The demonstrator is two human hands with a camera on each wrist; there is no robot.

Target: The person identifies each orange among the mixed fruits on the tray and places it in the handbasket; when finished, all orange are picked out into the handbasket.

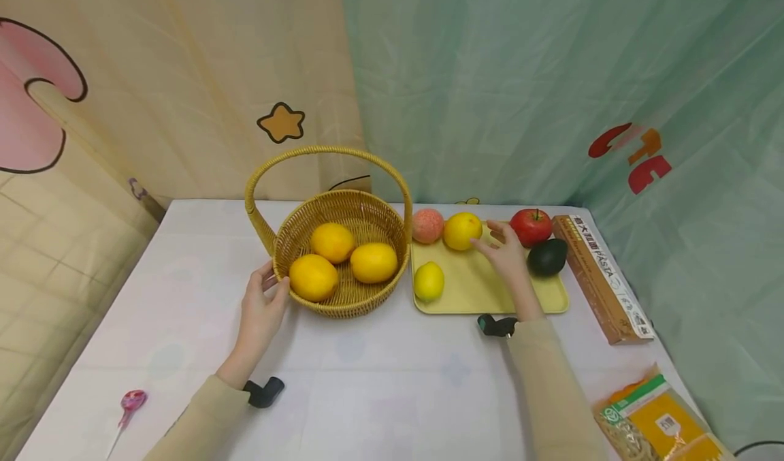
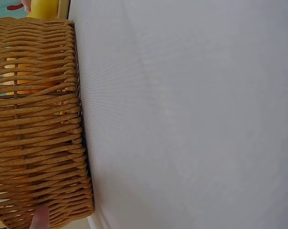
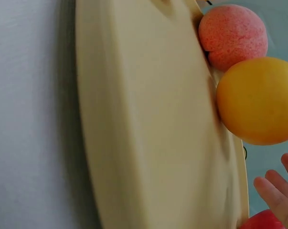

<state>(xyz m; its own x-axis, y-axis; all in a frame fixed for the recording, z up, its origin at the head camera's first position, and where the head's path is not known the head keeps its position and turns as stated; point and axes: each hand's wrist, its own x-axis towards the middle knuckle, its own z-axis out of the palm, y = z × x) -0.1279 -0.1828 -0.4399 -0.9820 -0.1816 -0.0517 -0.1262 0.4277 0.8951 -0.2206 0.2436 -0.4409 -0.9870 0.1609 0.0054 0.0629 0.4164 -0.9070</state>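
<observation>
My left hand (image 1: 260, 314) rests against the left side of a wicker basket (image 1: 349, 308), touching its outer wall near the handle's base. In the left wrist view, one fingertip meets the woven side (image 2: 38, 119). Three yellow-orange fruits (image 1: 333, 243) lie inside the basket. Over the yellow tray (image 1: 471, 294), my right hand (image 1: 507, 253) has its fingers spread and holds nothing. Its thumb is close beside a similar round yellow-orange fruit (image 1: 462, 231); the right wrist view shows a gap between the fingers (image 3: 272, 193) and that fruit (image 3: 258, 100).
A pink peach (image 1: 427, 226), lemon (image 1: 429, 282), red fruit (image 1: 531, 227) and dark green avocado (image 1: 547, 257) are also on the tray. To its right lies a pasta box (image 1: 603, 280), with a yellow-green food bag (image 1: 661, 420) nearer. A lollipop (image 1: 133, 401) lies front left.
</observation>
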